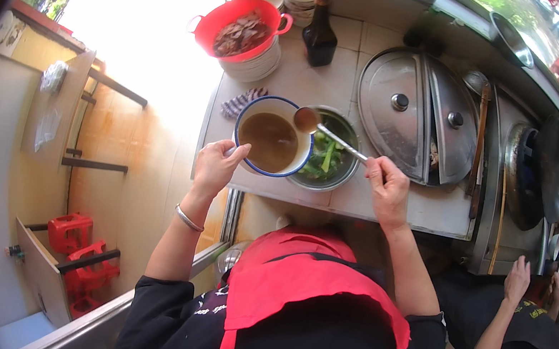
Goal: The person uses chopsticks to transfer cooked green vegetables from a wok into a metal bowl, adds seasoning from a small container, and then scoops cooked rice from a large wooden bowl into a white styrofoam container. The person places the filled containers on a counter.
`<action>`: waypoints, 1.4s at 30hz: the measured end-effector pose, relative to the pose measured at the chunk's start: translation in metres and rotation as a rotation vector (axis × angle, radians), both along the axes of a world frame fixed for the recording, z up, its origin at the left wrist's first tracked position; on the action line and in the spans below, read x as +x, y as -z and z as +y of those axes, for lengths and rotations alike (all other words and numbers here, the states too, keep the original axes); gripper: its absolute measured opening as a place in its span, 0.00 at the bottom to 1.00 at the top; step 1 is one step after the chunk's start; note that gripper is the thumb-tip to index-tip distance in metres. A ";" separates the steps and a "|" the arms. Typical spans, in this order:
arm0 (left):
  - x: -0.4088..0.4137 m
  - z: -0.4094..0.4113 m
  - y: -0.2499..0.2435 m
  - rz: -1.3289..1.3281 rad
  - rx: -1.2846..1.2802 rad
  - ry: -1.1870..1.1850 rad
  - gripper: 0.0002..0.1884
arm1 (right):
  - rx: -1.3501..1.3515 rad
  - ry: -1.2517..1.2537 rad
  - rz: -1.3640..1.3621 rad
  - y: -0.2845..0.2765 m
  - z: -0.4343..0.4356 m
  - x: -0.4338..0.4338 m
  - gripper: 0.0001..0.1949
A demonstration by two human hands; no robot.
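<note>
My left hand (219,163) grips the handle of a white enamel pot (306,151) with a blue rim. Brown broth (269,142) partly fills it. In my right hand (386,190) is the metal handle of a ladle (343,142). The ladle's bowl, with brown liquid in it, is over the pot's right rim. Partly covered by the pot and ladle, a round metal bowl (347,176) with green leafy vegetables (326,160) stands on the tiled counter (277,188).
A red plastic colander (205,28) of sliced food tops stacked plates (258,63). Behind stands a dark sauce bottle (320,37). Two half-round metal lids (389,112) cover a container at right. A co-worker's hand (517,280) is near a wok (520,178).
</note>
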State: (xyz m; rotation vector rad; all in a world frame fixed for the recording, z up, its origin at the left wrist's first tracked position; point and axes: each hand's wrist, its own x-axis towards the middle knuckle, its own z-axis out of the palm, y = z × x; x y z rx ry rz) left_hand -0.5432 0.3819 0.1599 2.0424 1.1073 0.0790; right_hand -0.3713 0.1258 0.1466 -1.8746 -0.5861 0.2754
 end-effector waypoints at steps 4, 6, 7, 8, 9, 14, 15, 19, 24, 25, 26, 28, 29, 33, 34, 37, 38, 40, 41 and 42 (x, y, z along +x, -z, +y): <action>0.076 -0.005 0.018 -0.284 -0.272 0.061 0.17 | 0.110 -0.012 0.231 -0.003 0.017 0.029 0.19; 0.129 -0.016 0.017 -0.370 -0.501 0.046 0.16 | 0.215 -0.006 0.420 -0.002 0.014 0.054 0.20; 0.151 -0.025 -0.002 -0.362 -0.611 0.008 0.15 | 0.212 0.001 0.427 -0.007 0.009 0.065 0.19; 0.175 -0.018 0.014 -0.346 -0.647 0.000 0.14 | 0.208 0.008 0.434 -0.016 -0.002 0.073 0.18; 0.201 -0.013 0.025 -0.341 -0.667 -0.007 0.14 | 0.200 0.016 0.442 -0.023 -0.016 0.082 0.18; 0.323 0.002 0.067 -0.429 -0.688 -0.142 0.16 | 0.062 0.096 0.398 0.014 -0.123 0.109 0.11; 0.346 0.002 0.078 -0.465 -0.623 -0.198 0.15 | 0.048 0.158 0.424 0.024 -0.145 0.108 0.11; 0.417 0.020 0.143 -0.576 -0.372 -0.368 0.16 | 0.101 0.263 0.555 0.056 -0.208 0.095 0.12; 0.455 0.023 0.177 -0.451 -0.262 -0.584 0.20 | -0.085 0.156 0.386 0.070 -0.198 0.101 0.13; 0.457 0.028 0.184 -0.474 -0.295 -0.629 0.20 | -0.128 0.099 0.293 0.068 -0.182 0.109 0.13; 0.457 0.029 0.192 -0.495 -0.324 -0.628 0.21 | -0.125 0.040 0.232 0.061 -0.166 0.120 0.12; 0.458 0.022 0.192 -0.514 -0.482 -0.567 0.26 | -0.083 -0.043 0.124 0.056 -0.127 0.143 0.12; 0.454 0.018 0.183 -0.512 -0.608 -0.508 0.30 | -0.062 -0.079 0.065 0.052 -0.104 0.153 0.13; 0.400 0.000 0.165 -0.467 -0.172 -0.111 0.34 | 0.069 -0.198 -0.126 0.020 0.016 0.193 0.13; 0.371 -0.012 0.145 -0.459 0.078 0.031 0.33 | 0.054 -0.186 -0.107 0.012 0.048 0.198 0.14; 0.228 -0.019 0.094 -0.614 -0.474 0.385 0.20 | 0.211 -0.218 -0.107 0.021 0.155 0.215 0.28; 0.176 -0.009 0.077 -0.497 -0.466 0.534 0.16 | 0.234 -0.220 -0.180 0.021 0.195 0.217 0.35; 0.095 0.007 0.041 -0.246 -0.649 0.686 0.18 | 0.242 -0.110 -0.223 0.039 0.240 0.229 0.39; 0.053 0.023 0.051 -0.188 -0.624 0.777 0.21 | 0.314 -0.090 -0.153 0.042 0.262 0.228 0.36; 0.020 0.037 0.059 -0.109 -0.644 0.789 0.21 | 0.342 -0.090 -0.061 0.055 0.283 0.227 0.30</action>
